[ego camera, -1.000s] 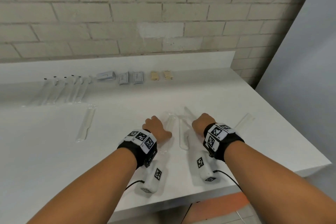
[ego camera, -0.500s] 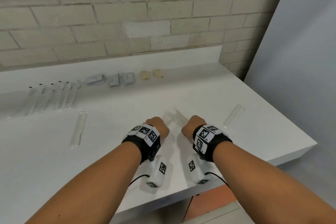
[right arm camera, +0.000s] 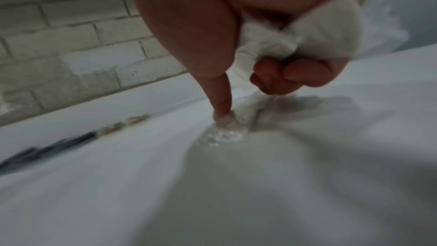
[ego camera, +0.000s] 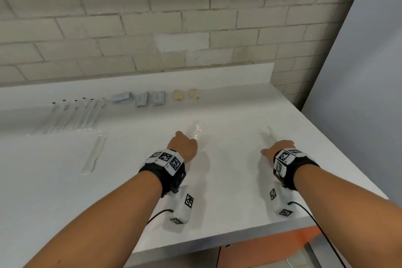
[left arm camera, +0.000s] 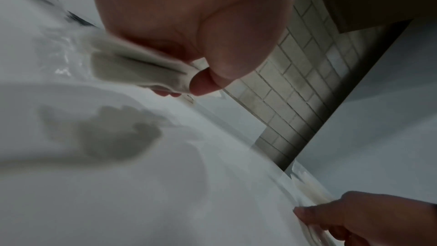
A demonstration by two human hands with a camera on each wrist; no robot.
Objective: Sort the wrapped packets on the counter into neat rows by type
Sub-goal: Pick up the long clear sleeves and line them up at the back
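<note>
My left hand [ego camera: 185, 144] grips a long clear-wrapped packet [ego camera: 196, 130] whose end sticks out ahead of the knuckles; the left wrist view shows it as a pale packet [left arm camera: 132, 63] inside the curled fingers. Over to the right, my right hand [ego camera: 280, 148] holds a white wrapped packet [right arm camera: 319, 31] in its curled fingers. Its extended finger [right arm camera: 220, 96] presses on another clear packet [right arm camera: 227, 130] lying on the white counter [ego camera: 239, 180]. In the head view this spot is blurred.
Along the back lie a row of long clear packets with black tips [ego camera: 71, 115], three grey sachets [ego camera: 142, 99] and two tan packets [ego camera: 178, 95]. A single long white packet [ego camera: 94, 154] lies at mid left. The counter's right edge [ego camera: 348, 159] is close to my right hand.
Both hands picked up packets from the middle of the counter. They then moved apart, the right hand going right to the packet near the counter's right edge.
</note>
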